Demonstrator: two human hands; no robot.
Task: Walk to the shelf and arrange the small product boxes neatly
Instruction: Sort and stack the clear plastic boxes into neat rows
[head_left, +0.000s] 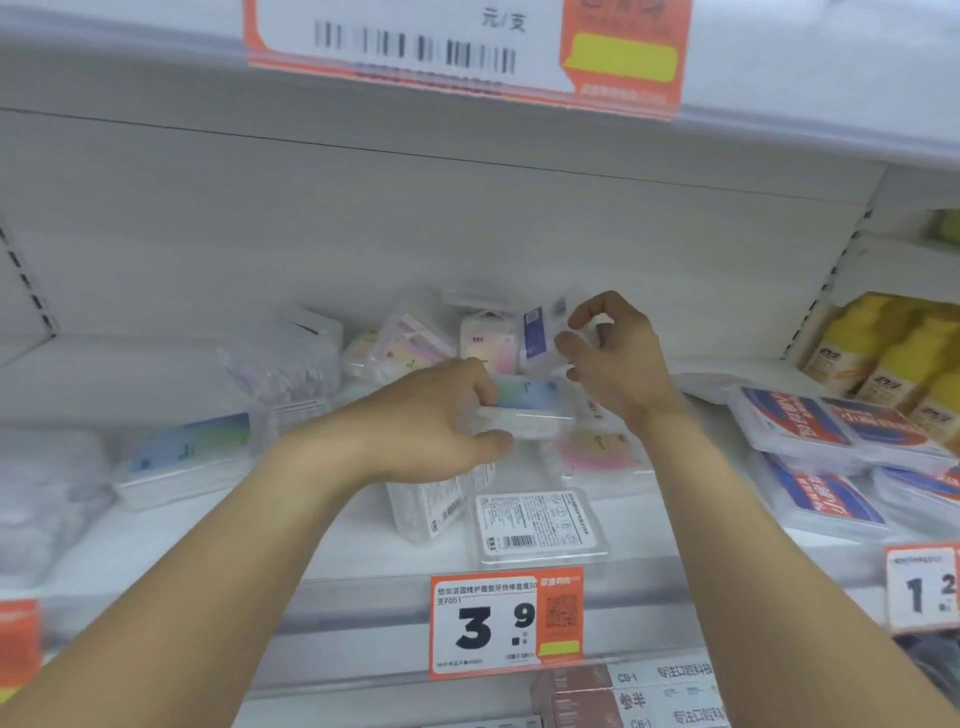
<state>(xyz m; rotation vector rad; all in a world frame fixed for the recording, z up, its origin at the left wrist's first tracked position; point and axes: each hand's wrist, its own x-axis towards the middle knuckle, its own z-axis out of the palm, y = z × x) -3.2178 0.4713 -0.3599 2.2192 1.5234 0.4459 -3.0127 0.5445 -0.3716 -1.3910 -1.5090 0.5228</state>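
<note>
I see my left hand (436, 415) curled round a flat clear plastic box (519, 410) with a pastel label, held just above the white shelf (363, 551). My right hand (613, 353) pinches a second small box (540, 338), upright, with a blue label. Around them more glossy translucent boxes lie jumbled, one label-down (540, 525) near the front edge. Red-and-blue flat packs (831, 431) are stacked to the right. An orange price tag (506, 621) reads 3.9.
</note>
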